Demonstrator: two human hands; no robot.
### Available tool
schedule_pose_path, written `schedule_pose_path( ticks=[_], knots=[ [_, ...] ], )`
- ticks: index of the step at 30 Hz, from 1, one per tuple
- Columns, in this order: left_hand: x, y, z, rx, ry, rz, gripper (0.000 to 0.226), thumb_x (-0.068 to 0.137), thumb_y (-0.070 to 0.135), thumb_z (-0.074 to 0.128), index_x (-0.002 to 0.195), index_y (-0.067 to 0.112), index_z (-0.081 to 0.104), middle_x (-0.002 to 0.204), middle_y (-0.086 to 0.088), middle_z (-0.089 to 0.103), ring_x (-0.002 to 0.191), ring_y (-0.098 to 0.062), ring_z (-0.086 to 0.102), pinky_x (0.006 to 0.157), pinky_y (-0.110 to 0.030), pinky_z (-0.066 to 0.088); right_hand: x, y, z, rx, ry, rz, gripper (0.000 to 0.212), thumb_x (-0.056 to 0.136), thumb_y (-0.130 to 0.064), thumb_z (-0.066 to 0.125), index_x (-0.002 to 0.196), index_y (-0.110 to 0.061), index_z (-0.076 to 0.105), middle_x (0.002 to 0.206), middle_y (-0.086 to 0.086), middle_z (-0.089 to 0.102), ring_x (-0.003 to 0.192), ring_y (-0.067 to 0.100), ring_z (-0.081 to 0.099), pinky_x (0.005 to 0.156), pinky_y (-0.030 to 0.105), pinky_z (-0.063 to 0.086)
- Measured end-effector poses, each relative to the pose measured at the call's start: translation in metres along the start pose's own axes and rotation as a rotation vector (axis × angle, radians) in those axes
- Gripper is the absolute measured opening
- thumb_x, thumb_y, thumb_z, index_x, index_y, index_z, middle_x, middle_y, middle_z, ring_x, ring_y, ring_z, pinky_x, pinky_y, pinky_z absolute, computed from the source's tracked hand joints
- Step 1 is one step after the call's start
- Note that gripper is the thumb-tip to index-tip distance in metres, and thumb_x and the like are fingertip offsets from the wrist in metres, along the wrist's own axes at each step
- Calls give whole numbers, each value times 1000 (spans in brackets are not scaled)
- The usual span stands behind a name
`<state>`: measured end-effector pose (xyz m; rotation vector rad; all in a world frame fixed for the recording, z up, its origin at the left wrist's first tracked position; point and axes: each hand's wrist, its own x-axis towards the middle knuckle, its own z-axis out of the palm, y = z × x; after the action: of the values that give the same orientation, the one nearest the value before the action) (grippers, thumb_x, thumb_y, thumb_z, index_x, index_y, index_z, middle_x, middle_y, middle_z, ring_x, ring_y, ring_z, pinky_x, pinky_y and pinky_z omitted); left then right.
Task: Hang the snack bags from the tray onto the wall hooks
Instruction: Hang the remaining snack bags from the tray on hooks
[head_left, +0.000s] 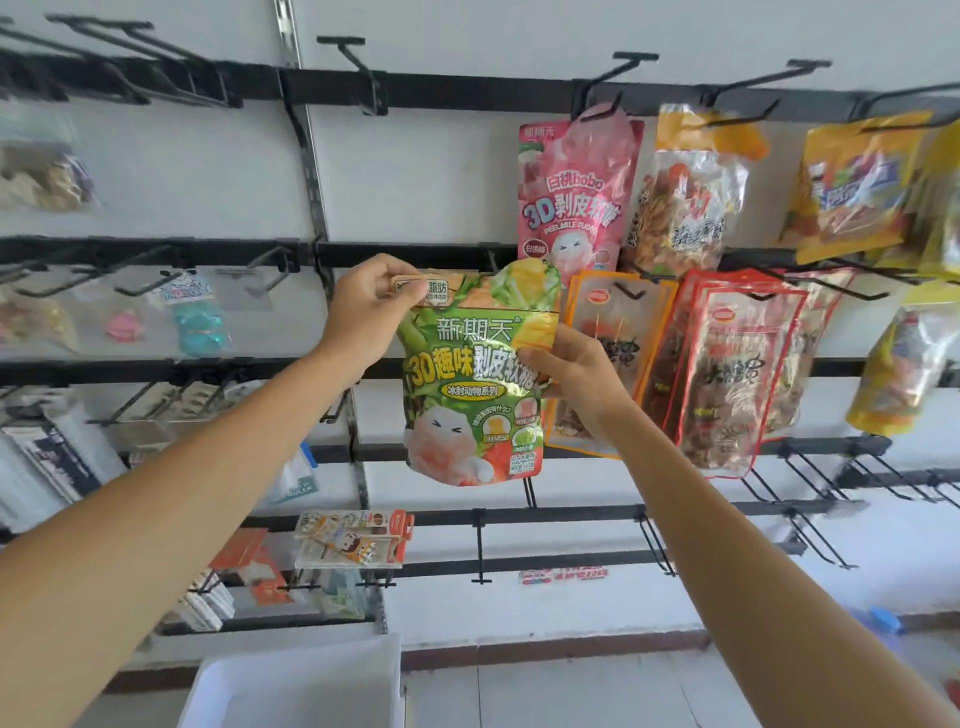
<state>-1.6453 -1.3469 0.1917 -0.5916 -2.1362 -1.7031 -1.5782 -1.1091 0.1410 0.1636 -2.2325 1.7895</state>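
Note:
A green snack bag (467, 395) with a white cartoon animal is held up against the wall rack. My left hand (371, 306) pinches its top left corner. My right hand (576, 371) grips its right edge at mid height. The bag's top sits by a black wall hook (491, 262) on the second rail; whether the hook passes through the bag's hole is hidden. A pink snack bag (571, 192) hangs just above to the right. The white tray (291, 686) lies below at the bottom edge.
Orange and red-edged bags (727, 374) hang right of the green bag, yellow bags (852, 192) further right. Bare black hooks (358, 67) stick out from the upper rail and lower rails (654, 540). Small packaged goods (353, 538) hang on the left panel.

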Motion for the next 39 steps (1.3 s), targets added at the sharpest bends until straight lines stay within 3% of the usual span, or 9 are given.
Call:
schedule_pose_path(
  ticks=[7,9,13,17,19,22,26,33,39],
  knots=[
    [15,7,14,213,-164,66,14,84,26,76,96,21,72,94,8,73,87,-8,69,76,-24,53,14,6,-11,6,27,14,12,93,-16,68,104,-19,72,98,-2,76,90,11,69,81,46,57],
    [18,6,19,244,-141,84,10,84,26,76,91,21,70,89,9,71,83,-4,66,73,-19,51,16,4,-10,69,49,-4,12,93,-16,68,105,-17,72,94,-3,76,88,13,70,80,45,58],
    [22,-4,28,260,-154,79,15,83,25,76,96,18,73,97,5,72,93,-11,67,88,-37,55,21,-8,-7,133,147,-121,17,94,-19,68,111,-14,68,99,8,76,90,29,73,74,37,60],
    [27,-10,33,231,-156,56,16,83,28,76,95,19,73,97,6,73,92,-12,68,88,-43,56,38,-20,-4,-123,279,-245,14,89,-28,73,96,-16,68,76,9,70,63,26,64,59,36,50],
    [30,-12,34,211,-156,56,13,83,29,77,93,21,73,96,6,73,91,-13,69,87,-45,56,44,-24,0,-215,331,-297,17,88,-25,74,94,-11,67,79,8,71,64,22,62,60,33,50],
    [32,-18,34,186,-147,54,15,83,30,77,93,20,73,95,6,74,90,-13,70,85,-45,57,49,-28,9,-394,374,-430,12,87,-24,74,90,-17,65,91,2,67,75,6,56,64,10,41],
    [35,-21,37,185,-103,105,13,82,31,77,91,22,73,92,10,72,90,-9,68,85,-44,56,59,-22,14,-645,328,-531,17,90,-30,68,97,-15,71,94,-2,65,85,15,57,66,27,39],
    [36,-38,33,598,-21,619,21,88,28,71,106,17,69,102,5,64,96,-13,56,85,-39,47,72,-14,7,-678,232,-490,15,94,-23,65,92,-9,69,87,-5,58,85,22,56,69,31,38],
    [35,-60,31,972,-85,1061,36,95,24,58,128,10,63,130,-10,59,122,-27,43,99,-42,39,81,-1,16,-861,458,-546,23,90,-31,67,104,-13,66,104,6,61,101,28,50,80,31,33]
  ],
)
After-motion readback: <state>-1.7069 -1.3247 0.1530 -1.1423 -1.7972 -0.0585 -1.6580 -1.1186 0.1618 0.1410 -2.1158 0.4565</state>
